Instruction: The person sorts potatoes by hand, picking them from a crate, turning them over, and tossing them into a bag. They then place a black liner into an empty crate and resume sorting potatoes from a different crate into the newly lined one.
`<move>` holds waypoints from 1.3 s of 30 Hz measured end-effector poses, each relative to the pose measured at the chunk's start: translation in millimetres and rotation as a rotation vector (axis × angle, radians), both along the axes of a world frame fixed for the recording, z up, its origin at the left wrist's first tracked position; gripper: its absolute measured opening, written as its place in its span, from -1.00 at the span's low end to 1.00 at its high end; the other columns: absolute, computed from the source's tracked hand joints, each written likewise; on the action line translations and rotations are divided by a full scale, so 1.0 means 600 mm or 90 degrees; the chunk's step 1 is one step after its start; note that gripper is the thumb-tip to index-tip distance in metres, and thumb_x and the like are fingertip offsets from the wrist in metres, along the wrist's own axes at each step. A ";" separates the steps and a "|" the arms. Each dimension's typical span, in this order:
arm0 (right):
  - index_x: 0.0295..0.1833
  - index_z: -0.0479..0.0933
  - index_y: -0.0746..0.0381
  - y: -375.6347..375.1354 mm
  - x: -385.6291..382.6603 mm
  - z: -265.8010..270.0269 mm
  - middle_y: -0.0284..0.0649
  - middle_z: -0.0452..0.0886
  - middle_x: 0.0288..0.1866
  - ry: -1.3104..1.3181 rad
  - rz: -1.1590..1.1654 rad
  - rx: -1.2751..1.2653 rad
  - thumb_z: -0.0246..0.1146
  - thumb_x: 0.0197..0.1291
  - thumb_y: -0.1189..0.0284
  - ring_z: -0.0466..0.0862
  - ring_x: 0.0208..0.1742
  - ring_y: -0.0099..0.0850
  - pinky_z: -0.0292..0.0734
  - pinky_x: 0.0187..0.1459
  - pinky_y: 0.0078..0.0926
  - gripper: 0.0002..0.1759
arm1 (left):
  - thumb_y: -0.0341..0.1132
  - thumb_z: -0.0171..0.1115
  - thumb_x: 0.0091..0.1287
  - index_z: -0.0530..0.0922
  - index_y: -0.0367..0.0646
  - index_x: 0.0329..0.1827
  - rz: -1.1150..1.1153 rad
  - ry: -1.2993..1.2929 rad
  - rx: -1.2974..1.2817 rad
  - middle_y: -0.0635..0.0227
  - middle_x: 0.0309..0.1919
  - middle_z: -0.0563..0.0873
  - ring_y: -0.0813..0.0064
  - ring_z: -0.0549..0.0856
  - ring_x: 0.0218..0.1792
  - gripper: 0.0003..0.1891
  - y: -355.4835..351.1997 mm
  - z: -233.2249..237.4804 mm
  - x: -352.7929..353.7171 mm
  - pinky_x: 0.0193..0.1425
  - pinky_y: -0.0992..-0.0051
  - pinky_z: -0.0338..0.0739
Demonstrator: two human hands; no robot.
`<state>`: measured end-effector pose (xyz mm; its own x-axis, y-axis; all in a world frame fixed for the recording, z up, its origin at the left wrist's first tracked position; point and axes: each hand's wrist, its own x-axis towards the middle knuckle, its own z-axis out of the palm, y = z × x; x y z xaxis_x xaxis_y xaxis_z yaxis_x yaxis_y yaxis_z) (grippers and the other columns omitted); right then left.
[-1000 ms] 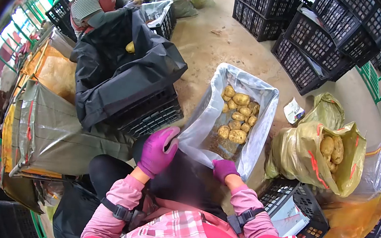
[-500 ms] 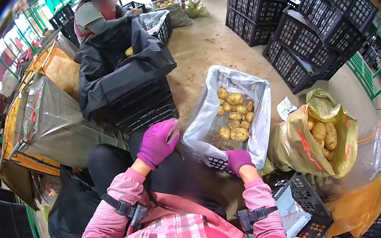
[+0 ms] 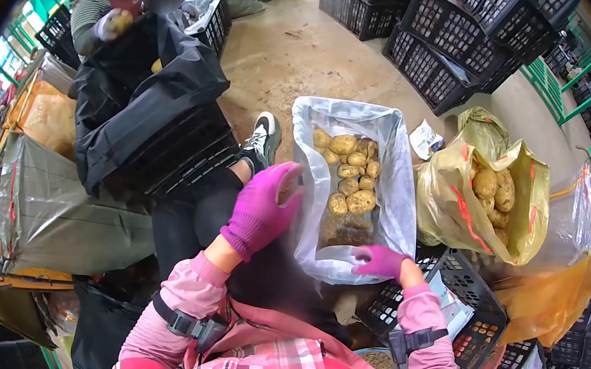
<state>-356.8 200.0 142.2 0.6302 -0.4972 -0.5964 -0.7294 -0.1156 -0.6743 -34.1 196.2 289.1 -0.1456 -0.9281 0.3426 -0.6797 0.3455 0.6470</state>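
Both gloved, left hand [image 3: 258, 211] fingers curled beside bag [image 3: 400, 198], right hand [image 3: 379, 260] pinching its rim

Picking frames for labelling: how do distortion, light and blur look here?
Head view: strong fisheye with a black vignette, so the crates bow near the rim; soft even daylight, no hard shadows; blown-out brightness at the far left edge; left hand slightly soft, potatoes sharp.

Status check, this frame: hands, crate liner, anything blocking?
Left hand raised at left edge of plastic liner, grip unclear. Right hand spread on its near rim. Potatoes piled inside. Yellow sack crowds right side.
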 end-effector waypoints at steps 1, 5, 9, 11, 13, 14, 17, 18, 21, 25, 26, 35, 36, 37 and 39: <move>0.30 0.48 0.26 -0.037 -0.006 0.010 -0.05 0.60 0.25 -0.062 -0.054 -0.053 0.38 0.17 0.10 0.60 0.25 -0.23 0.47 0.26 -0.34 -0.33 | -0.34 0.31 0.27 0.60 -0.14 0.13 -0.023 0.015 0.016 0.14 0.09 0.69 0.10 0.66 0.10 -0.65 -0.022 -0.003 -0.009 0.21 0.29 0.54; 0.32 0.47 0.27 -0.193 0.010 -0.013 0.05 0.59 0.25 0.059 -0.334 -0.248 0.31 0.18 0.05 0.60 0.25 -0.08 0.48 0.25 -0.29 -0.31 | -0.32 0.30 0.32 0.58 -0.22 0.16 -0.053 0.132 0.114 0.15 0.03 0.71 0.28 0.71 0.05 -0.63 -0.103 -0.041 -0.057 0.15 0.38 0.56; 0.34 0.44 0.26 -0.359 0.055 -0.110 0.06 0.60 0.23 0.171 -0.407 -0.214 0.33 0.14 0.03 0.59 0.27 -0.07 0.48 0.26 -0.25 -0.26 | -0.33 0.28 0.37 0.55 -0.34 0.19 -0.002 0.308 0.338 0.20 0.01 0.72 0.48 0.69 0.06 -0.61 -0.143 -0.103 -0.068 0.18 0.50 0.55; 0.38 0.41 0.21 -0.414 0.084 -0.140 0.06 0.59 0.24 0.276 -0.433 -0.184 0.34 0.12 0.03 0.58 0.28 -0.09 0.48 0.27 -0.21 -0.23 | -0.35 0.25 0.40 0.54 -0.36 0.19 -0.041 0.433 0.360 0.25 0.02 0.70 0.53 0.66 0.10 -0.64 -0.149 -0.100 -0.076 0.21 0.52 0.53; 0.43 0.36 0.14 -0.456 0.108 -0.202 0.04 0.59 0.25 0.325 -0.476 -0.174 0.35 0.10 0.03 0.58 0.29 -0.10 0.48 0.27 -0.19 -0.19 | -0.33 0.26 0.38 0.54 -0.33 0.18 -0.014 0.498 0.414 0.19 0.01 0.71 0.44 0.69 0.07 -0.63 -0.154 -0.098 -0.084 0.17 0.46 0.55; 0.44 0.34 0.10 -0.457 0.128 -0.243 0.06 0.59 0.24 0.360 -0.480 -0.232 0.36 0.09 0.03 0.58 0.28 -0.09 0.49 0.27 -0.17 -0.18 | -0.32 0.26 0.37 0.54 -0.32 0.18 0.000 0.531 0.439 0.15 0.00 0.71 0.40 0.70 0.05 -0.62 -0.158 -0.094 -0.084 0.15 0.44 0.56; 0.50 0.27 0.08 -0.446 0.142 -0.314 0.16 0.47 0.34 0.370 -0.523 -0.283 0.39 0.05 -0.04 0.47 0.38 0.03 0.42 0.32 -0.10 -0.07 | -0.37 0.25 0.42 0.52 -0.35 0.23 -0.021 0.591 0.508 0.30 0.04 0.68 0.56 0.64 0.09 -0.63 -0.170 -0.078 -0.085 0.20 0.52 0.52; 0.50 0.25 0.05 -0.448 0.133 -0.327 0.14 0.53 0.27 0.316 -0.513 -0.280 0.40 0.05 -0.02 0.54 0.30 0.00 0.49 0.25 -0.11 -0.08 | -0.37 0.25 0.42 0.52 -0.35 0.23 -0.014 0.606 0.507 0.30 0.05 0.68 0.57 0.63 0.09 -0.62 -0.172 -0.085 -0.084 0.20 0.52 0.51; 0.53 0.20 0.06 -0.441 0.117 -0.274 -0.04 0.65 0.14 -0.036 -0.666 0.047 0.40 0.15 0.09 0.71 0.01 -0.22 0.65 -0.03 -0.30 -0.12 | -0.36 0.25 0.42 0.50 -0.35 0.26 0.010 0.657 0.489 0.30 0.08 0.65 0.58 0.60 0.12 -0.60 -0.181 -0.092 -0.083 0.21 0.54 0.49; 0.57 0.11 0.10 -0.324 0.127 -0.057 -0.07 0.47 0.35 -0.633 -0.612 0.321 0.26 0.37 0.12 0.70 0.07 -0.26 0.64 0.08 -0.31 -0.22 | -0.26 0.27 0.42 0.44 -0.36 0.32 0.151 0.518 0.377 0.17 0.12 0.63 0.46 0.60 0.16 -0.51 -0.189 -0.121 -0.086 0.27 0.49 0.47; 0.57 0.11 0.11 -0.295 0.136 -0.009 -0.06 0.45 0.36 -0.692 -0.602 0.315 0.25 0.38 0.12 0.67 0.12 -0.25 0.61 0.13 -0.29 -0.23 | -0.24 0.28 0.41 0.44 -0.37 0.31 0.184 0.491 0.344 0.13 0.11 0.63 0.42 0.61 0.15 -0.49 -0.188 -0.121 -0.088 0.27 0.47 0.47; 0.59 0.01 0.28 -0.149 0.196 0.135 -0.06 0.28 0.51 -0.561 -0.436 -0.196 0.33 0.13 0.44 0.30 0.53 -0.23 0.20 0.49 -0.32 -0.05 | 0.09 0.11 0.49 0.27 -0.05 0.47 -0.093 0.636 0.718 0.34 0.18 0.53 0.50 0.64 0.04 -0.38 -0.136 -0.044 -0.057 0.08 0.46 0.63; 0.59 0.01 0.29 -0.138 0.205 0.144 -0.06 0.26 0.52 -0.628 -0.465 -0.135 0.33 0.14 0.44 0.27 0.54 -0.23 0.17 0.51 -0.32 -0.05 | 0.04 0.15 0.47 0.27 -0.06 0.47 -0.108 0.658 0.672 0.34 0.18 0.53 0.52 0.64 0.03 -0.38 -0.126 -0.048 -0.050 0.08 0.47 0.63; 0.60 0.01 0.29 -0.125 0.213 0.156 -0.05 0.25 0.53 -0.693 -0.492 -0.075 0.34 0.14 0.43 0.24 0.56 -0.24 0.14 0.52 -0.32 -0.05 | 0.00 0.19 0.46 0.27 -0.07 0.47 -0.127 0.679 0.624 0.34 0.18 0.53 0.54 0.64 0.03 -0.38 -0.119 -0.059 -0.045 0.08 0.48 0.64; 0.59 0.00 0.31 -0.115 0.218 0.176 -0.03 0.20 0.56 -0.789 -0.523 0.037 0.32 0.22 0.39 0.14 0.61 -0.25 0.04 0.55 -0.33 -0.08 | -0.18 0.36 0.36 0.27 -0.12 0.47 -0.159 0.729 0.519 0.32 0.18 0.54 0.56 0.64 0.03 -0.33 -0.107 -0.068 -0.032 0.08 0.51 0.63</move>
<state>-225.7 131.2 247.9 0.3015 -0.9512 0.0651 0.4515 0.0823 -0.8885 -53.2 131.9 248.3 -0.3436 -0.9111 -0.2274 0.3666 -0.3531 0.8608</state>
